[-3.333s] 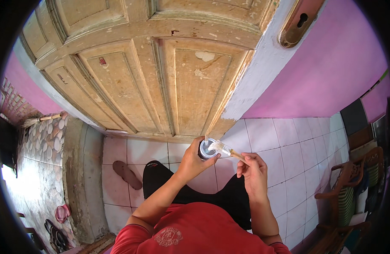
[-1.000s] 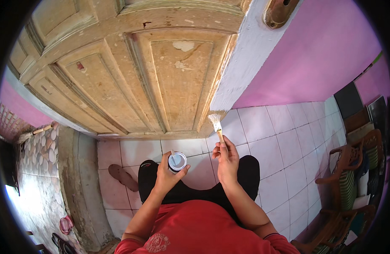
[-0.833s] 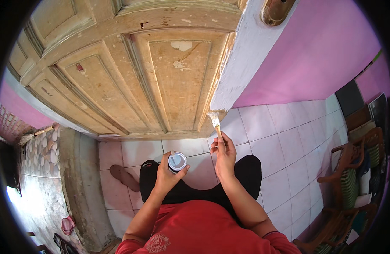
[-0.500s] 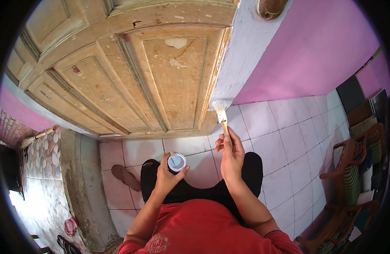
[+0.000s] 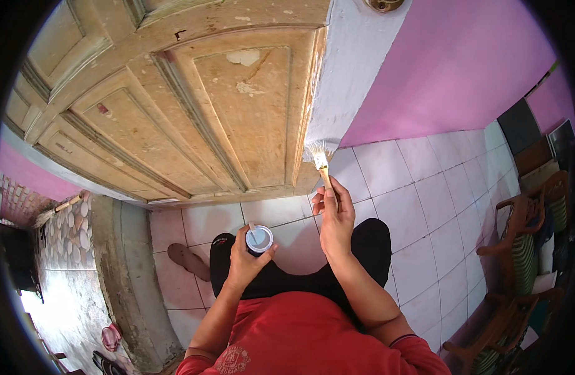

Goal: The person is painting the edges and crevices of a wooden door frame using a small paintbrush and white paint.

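My right hand (image 5: 337, 219) is closed round the wooden handle of a paintbrush (image 5: 323, 167). Its splayed bristles press on the low end of the door's edge strip (image 5: 346, 75), which is coated in pale grey-white paint. In my left hand (image 5: 245, 257) is a small open paint can (image 5: 259, 239) with light blue-grey paint inside. A flat stick (image 5: 255, 232) leans in the can. The wooden door (image 5: 250, 106) in front of me has bare, worn brown panels with a few pale patches.
A pink wall (image 5: 437, 69) rises to the right of the door. White tiles (image 5: 418, 206) cover the floor. One brown sandal (image 5: 188, 261) lies left of my knee. Wooden chairs (image 5: 518, 244) line the right side. A concrete step (image 5: 134, 281) runs along the left.
The paintbrush has shifted slightly left and up, its bristles now spread wider against the strip. My view has moved a little. My left hand still holds the paint can.
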A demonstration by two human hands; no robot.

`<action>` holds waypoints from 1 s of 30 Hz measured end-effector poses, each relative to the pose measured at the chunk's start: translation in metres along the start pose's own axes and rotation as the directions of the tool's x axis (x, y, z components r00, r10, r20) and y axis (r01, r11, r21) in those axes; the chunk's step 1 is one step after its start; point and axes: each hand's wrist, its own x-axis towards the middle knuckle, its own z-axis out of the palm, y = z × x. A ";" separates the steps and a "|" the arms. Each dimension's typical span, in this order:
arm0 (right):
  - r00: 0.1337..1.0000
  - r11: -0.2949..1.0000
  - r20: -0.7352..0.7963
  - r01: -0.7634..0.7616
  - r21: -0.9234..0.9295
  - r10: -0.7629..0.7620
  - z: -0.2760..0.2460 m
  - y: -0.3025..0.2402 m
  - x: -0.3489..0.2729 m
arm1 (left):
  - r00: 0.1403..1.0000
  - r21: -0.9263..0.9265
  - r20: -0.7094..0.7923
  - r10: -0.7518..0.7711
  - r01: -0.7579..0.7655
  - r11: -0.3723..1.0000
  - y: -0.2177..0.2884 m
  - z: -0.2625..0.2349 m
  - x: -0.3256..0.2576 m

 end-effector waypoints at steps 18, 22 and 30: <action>0.999 0.999 -0.013 0.031 0.012 -0.030 0.009 0.001 0.000 | 1.000 0.008 0.018 0.005 -0.005 1.000 -0.006 -0.003 -0.002; 0.999 0.999 -0.029 -0.036 -0.031 0.035 -0.014 0.018 -0.017 | 1.000 0.024 0.010 0.021 -0.021 0.999 -0.007 -0.002 -0.002; 0.981 0.989 -0.134 -0.146 -0.038 0.139 -0.024 0.045 0.009 | 1.000 -0.028 0.015 0.024 -0.024 0.999 -0.009 0.002 0.000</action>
